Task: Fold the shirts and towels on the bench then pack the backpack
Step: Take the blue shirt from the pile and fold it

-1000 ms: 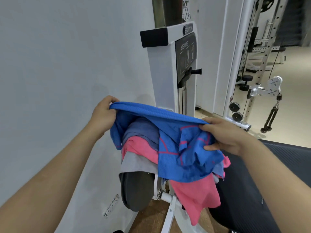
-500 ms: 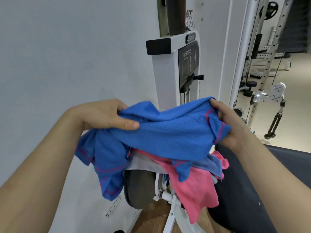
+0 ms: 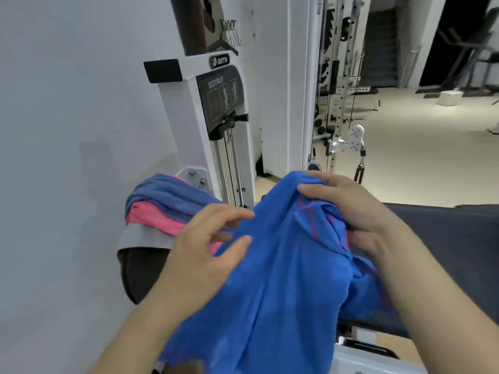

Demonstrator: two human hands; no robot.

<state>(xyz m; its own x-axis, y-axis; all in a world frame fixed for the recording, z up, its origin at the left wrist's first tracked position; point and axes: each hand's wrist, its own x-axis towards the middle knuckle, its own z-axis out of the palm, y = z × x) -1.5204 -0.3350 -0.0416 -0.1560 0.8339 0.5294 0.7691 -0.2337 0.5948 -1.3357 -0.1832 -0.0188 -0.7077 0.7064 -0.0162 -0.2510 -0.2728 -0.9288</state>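
Where the blue shirt hangs: the blue shirt [image 3: 283, 279], mesh-knit with pink stripes, is held up in front of the person. Its bunched top is at the right hand, and its body drapes down in front of the near end of the black bench [image 3: 445, 238].
Right hand: the right hand [image 3: 348, 211] grips the gathered top of the shirt, fingers curled over the fabric and clamped on it, thumb low among the folds.
Left hand: the left hand [image 3: 199, 252] lies against the shirt's left edge, fingers apart and nearly straight, thumb tip and fingertips touching the cloth. Whether any fabric is pinched between them cannot be told.
Seat pad and its load: a dark seat pad [image 3: 137, 271] just left of the shirt bears a rumpled stack. A grey cloth [image 3: 143, 237] lies at the bottom, a pink garment [image 3: 154, 220] over it, and a blue-grey towel [image 3: 167, 195] on top.
Machine: a white weight machine [image 3: 189, 125] stands behind the stack, close against the white wall [image 3: 67, 130], with a black instruction placard [image 3: 221, 95] on its side face.
Background: a cable pulley [image 3: 353, 139] with a hanging handle stands well off to the right on a pale floor. Clothes hangers [image 3: 232, 36] hang above the machine.
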